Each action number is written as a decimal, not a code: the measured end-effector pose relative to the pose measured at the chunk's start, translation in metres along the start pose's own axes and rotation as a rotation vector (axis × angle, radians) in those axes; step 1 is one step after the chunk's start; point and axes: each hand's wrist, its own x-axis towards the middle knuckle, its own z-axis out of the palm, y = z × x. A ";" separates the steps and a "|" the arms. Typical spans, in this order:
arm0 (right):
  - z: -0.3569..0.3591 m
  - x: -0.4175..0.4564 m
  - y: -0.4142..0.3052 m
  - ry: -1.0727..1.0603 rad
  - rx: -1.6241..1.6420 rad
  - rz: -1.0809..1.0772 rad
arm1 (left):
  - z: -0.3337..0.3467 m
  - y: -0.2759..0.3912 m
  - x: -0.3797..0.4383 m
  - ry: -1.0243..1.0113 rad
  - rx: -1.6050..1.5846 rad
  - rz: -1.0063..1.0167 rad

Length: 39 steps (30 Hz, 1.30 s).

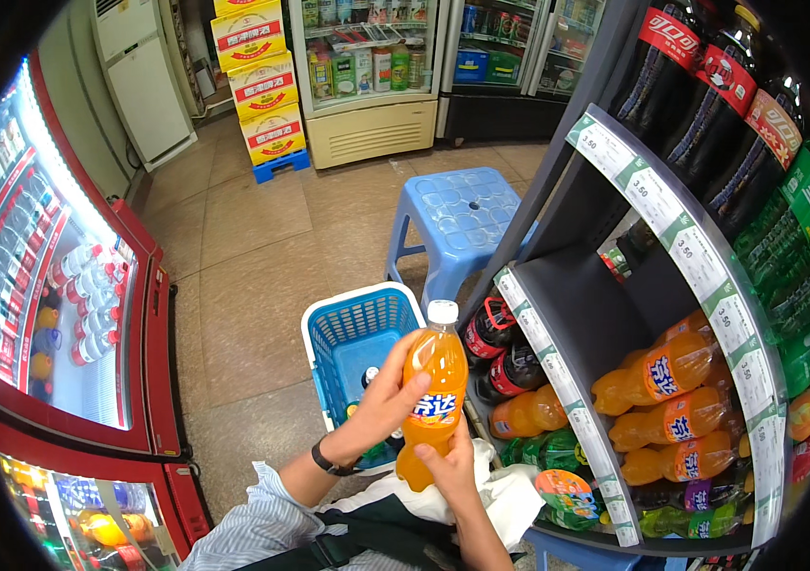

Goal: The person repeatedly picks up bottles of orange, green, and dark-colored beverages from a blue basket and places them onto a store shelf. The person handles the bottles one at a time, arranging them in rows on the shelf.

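Observation:
An orange soda bottle (436,385) with a white cap stands nearly upright between my hands. My left hand (396,389) grips its left side, thumb across the front above the label. Fingers of my right hand (447,457) hold its lower right part. Behind and left of my left forearm is a blue plastic basket (362,314) with a white rim, holding a few bottles partly hidden by my arm. A white cloth or bag (512,492) lies by my right forearm.
At right, a curved shelf carries price strips (690,250), orange soda bottles (676,367) lying down and cola bottles (726,78) above. A blue plastic stool (462,207) stands beyond the basket. Red drinks coolers (151,357) line the left; stacked yellow cartons (262,86) and fridges stand ahead.

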 end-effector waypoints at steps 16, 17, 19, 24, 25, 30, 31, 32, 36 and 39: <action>-0.022 -0.001 0.002 0.159 -0.262 -0.107 | 0.024 -0.026 -0.023 -0.159 -0.004 -0.172; -0.022 -0.001 0.001 0.173 -0.252 -0.113 | 0.024 -0.025 -0.020 -0.184 -0.041 -0.166; -0.025 -0.001 -0.004 0.162 -0.249 -0.097 | 0.021 -0.022 -0.011 -0.213 0.023 -0.216; -0.031 0.000 -0.029 0.220 -0.273 -0.044 | 0.032 -0.019 0.016 -0.258 -0.192 -0.363; -0.032 0.000 -0.034 0.221 -0.257 -0.053 | 0.035 -0.018 0.024 -0.274 -0.223 -0.392; -0.051 -0.023 -0.036 0.340 -0.323 -0.015 | 0.058 -0.011 0.075 -0.364 -0.211 -0.386; -0.056 -0.029 -0.031 0.344 -0.306 0.009 | 0.063 -0.010 0.087 -0.393 -0.198 -0.353; -0.062 -0.037 -0.026 0.347 -0.289 0.033 | 0.069 -0.009 0.099 -0.410 -0.197 -0.345; -0.082 -0.072 -0.004 0.452 -0.262 0.071 | 0.100 -0.008 0.149 -0.508 -0.152 -0.271; -0.099 -0.096 0.007 0.561 -0.258 0.117 | 0.126 -0.010 0.181 -0.544 -0.142 -0.165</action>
